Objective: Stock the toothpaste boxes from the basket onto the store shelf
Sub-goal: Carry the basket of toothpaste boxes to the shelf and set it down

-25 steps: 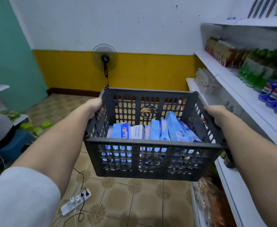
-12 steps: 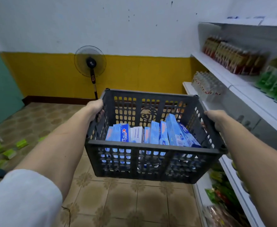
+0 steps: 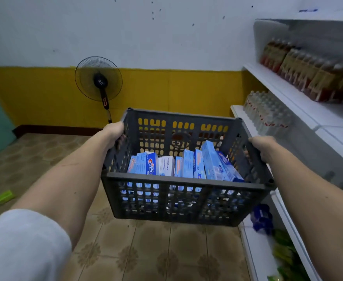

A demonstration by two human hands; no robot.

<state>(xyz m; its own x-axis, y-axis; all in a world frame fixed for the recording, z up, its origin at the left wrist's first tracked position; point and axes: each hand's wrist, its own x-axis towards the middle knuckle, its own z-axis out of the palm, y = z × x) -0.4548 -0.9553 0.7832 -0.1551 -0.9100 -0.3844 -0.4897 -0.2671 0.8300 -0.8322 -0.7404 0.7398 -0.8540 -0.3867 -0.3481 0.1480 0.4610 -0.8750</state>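
Observation:
I carry a dark grey slotted plastic basket (image 3: 187,180) in the air in front of me, above the tiled floor. My left hand (image 3: 114,133) grips its left wall near the far corner. My right hand (image 3: 263,147) grips its right wall, fingers curled over the rim. Inside stand several blue and white toothpaste boxes (image 3: 187,166), packed upright, some leaning right. The white store shelf (image 3: 300,106) runs along my right side.
The shelves carry red-brown bottles (image 3: 308,74), a pack of clear bottles (image 3: 268,112), and green and blue packets (image 3: 266,220) low down. A black standing fan (image 3: 99,82) is by the yellow wall. Green items (image 3: 4,196) lie on the floor at left.
My view has swung rightward and forward along the shelf; the fan and green floor items slid left. Both hands keep the same grip on the basket.

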